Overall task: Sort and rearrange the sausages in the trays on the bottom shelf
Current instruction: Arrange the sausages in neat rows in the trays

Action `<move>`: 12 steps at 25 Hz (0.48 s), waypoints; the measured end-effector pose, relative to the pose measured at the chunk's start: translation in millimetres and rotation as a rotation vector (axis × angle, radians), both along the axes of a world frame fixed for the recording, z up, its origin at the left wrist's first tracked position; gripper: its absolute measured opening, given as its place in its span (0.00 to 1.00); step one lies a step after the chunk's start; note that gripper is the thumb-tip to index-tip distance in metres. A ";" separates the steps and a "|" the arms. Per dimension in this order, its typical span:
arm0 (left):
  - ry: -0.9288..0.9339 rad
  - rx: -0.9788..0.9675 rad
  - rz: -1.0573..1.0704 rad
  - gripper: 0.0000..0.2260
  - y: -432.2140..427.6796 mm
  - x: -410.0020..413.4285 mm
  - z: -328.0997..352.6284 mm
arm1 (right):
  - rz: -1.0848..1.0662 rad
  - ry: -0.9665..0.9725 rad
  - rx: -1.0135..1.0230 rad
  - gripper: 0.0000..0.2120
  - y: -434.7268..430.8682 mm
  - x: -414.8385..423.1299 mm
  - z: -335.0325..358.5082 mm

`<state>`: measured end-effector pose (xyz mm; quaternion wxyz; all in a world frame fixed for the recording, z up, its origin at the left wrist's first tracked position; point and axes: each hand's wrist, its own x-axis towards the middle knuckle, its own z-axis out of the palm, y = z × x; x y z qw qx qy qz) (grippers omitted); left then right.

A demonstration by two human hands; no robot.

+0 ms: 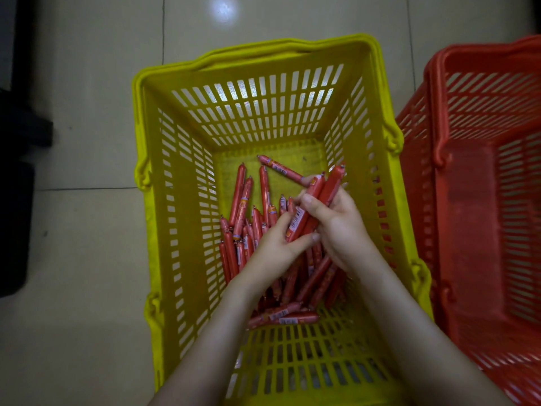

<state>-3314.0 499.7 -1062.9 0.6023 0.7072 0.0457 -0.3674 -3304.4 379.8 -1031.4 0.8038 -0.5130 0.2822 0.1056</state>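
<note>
Both forearms reach down from the near side, hands together: the right hand [339, 227] curls round a small bundle of red plastic-wrapped sausages [319, 197] slanting far-right, the left hand [275, 247] pinches its near end. Loose red sausages [243, 227] lie heaped below in a yellow slatted plastic basket [263, 46], a red slatted plastic basket [483, 200] just right.

One head view, looking almost straight down, close over the yellow basket [263, 48]. Red basket [483, 92] clipped at right.
</note>
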 end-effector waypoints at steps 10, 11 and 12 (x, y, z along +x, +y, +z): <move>0.339 -0.074 0.649 0.04 22.3 -12.6 -10.8 | 0.522 0.307 -0.957 0.37 29.3 -38.5 -59.6; 0.371 -0.064 0.721 0.04 26.0 -15.9 -14.2 | 0.618 0.324 -1.014 0.39 37.9 -47.4 -63.4; 0.390 -0.040 0.759 0.04 29.5 -19.8 -17.0 | 0.694 0.339 -1.024 0.39 46.1 -54.3 -64.2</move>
